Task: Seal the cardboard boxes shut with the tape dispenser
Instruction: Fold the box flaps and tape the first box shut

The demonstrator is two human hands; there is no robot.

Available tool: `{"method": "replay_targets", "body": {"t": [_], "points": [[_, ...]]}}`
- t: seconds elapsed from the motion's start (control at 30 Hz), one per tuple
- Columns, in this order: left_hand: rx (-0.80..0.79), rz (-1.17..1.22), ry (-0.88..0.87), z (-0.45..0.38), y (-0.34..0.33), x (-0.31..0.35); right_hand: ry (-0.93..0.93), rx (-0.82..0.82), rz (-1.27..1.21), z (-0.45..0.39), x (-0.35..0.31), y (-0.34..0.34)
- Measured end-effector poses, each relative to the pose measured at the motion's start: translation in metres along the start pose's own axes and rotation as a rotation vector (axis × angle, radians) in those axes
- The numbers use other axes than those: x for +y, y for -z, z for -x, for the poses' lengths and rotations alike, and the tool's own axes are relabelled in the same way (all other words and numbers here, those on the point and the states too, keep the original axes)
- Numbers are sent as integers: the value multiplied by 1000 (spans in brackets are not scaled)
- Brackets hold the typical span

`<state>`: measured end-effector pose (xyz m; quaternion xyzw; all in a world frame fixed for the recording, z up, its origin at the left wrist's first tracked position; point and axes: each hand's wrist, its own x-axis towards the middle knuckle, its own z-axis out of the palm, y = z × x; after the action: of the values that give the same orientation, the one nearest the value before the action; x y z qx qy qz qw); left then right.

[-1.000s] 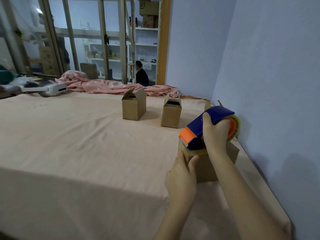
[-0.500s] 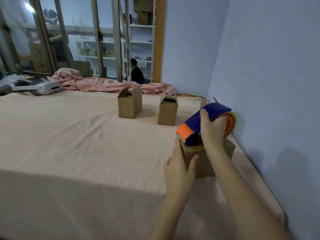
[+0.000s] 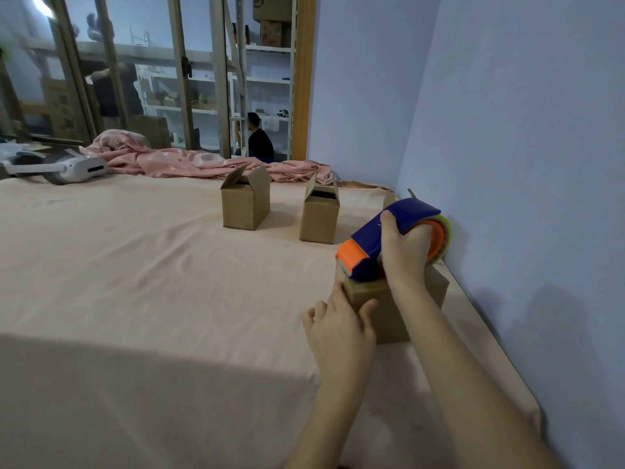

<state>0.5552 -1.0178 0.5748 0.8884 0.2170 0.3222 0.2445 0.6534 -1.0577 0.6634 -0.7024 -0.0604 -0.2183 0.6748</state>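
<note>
— What is the right hand (image 3: 404,257) doing?

— It is wrapped around the blue and orange tape dispenser (image 3: 382,245), fingers curled over the top of its blue body, thumb side towards the camera. The dispenser sits on top of the nearest cardboard box (image 3: 389,308), with its orange nose at the box's near left edge and the roll of tape (image 3: 443,236) at the far end, close to the wall (image 3: 507,164).

— And the left hand (image 3: 338,328)?

— It holds the same box at its near left corner: the thumb lies against the front face and the fingers reach up the left side towards the top edge. They look fairly straight, pressing rather than clutching.

— Where is that box?

— On the pink sheet (image 3: 135,282), near the right side, beside the wall.

— Any other boxes?

— Two stand farther back with flaps up, one box on the left (image 3: 245,206) and one box to its right (image 3: 319,216), well apart from the hands. A third open box is barely visible behind the dispenser.
</note>
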Motion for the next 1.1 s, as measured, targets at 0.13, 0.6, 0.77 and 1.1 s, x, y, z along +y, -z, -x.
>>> {"method": "replay_targets", "body": {"t": [0.13,0.6,0.77,1.1], "points": [[-54,72,-9,-4,1,-13,25,4,-8,0,1,2],[19,871,-197,-34,-26,-16,-8,17,-85,0,-2,9],[108,942,-271,-38,-33,-17,-32,20,-110,-4,-2,8],[167,966,-352,-37,-41,-17,-98,24,-155,-8,-2,7]]}}
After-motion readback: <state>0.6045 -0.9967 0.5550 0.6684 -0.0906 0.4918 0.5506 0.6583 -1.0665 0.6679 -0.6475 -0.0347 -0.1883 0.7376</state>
